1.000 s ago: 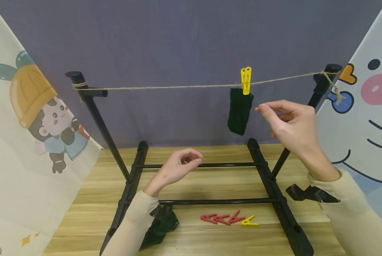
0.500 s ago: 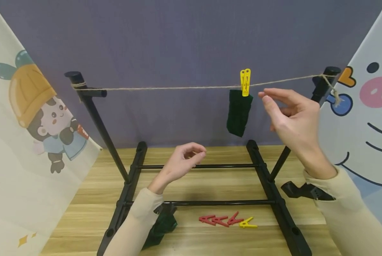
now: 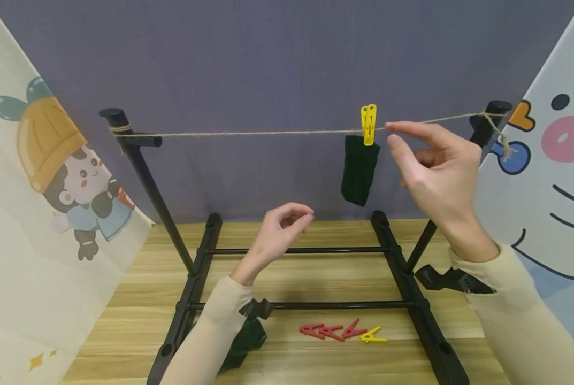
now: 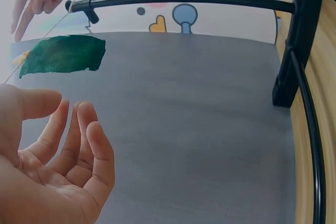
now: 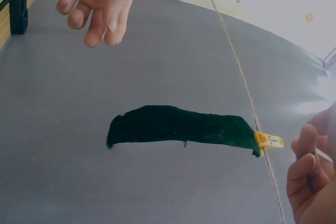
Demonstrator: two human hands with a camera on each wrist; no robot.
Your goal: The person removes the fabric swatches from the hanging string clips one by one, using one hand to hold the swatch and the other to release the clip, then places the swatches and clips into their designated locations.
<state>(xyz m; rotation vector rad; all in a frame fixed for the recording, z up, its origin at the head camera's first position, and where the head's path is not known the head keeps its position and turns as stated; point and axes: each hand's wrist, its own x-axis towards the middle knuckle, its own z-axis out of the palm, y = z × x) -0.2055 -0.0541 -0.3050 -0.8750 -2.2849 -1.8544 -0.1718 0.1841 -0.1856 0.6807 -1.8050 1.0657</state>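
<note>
A yellow clothespin [image 3: 369,127] clamps a dark green cloth [image 3: 359,174] to a twine line [image 3: 248,133], and the cloth hangs down from it. My right hand [image 3: 441,176] is just right of the clothespin, thumb and index finger parted with nothing between them. In the right wrist view, that hand [image 5: 315,177] appears at the right edge, beside the clothespin [image 5: 272,140]. Lower and to the left, my left hand [image 3: 282,232] hovers over the rack with loosely bent fingers. Nothing lies in its palm in the left wrist view, where the cloth [image 4: 65,54] hangs beyond.
Black posts [image 3: 154,187] hold up the twine at both ends. Several clothespins, red [image 3: 331,332] and yellow [image 3: 373,336], lie on the wooden table [image 3: 315,363] in front of the rack's bars. A second green cloth [image 3: 248,339] lies partly behind my left sleeve.
My left hand has risen and shifted right. My right hand has moved upward, and its thumb and index finger have spread apart beside the clothespin. The hanging cloth stays in place.
</note>
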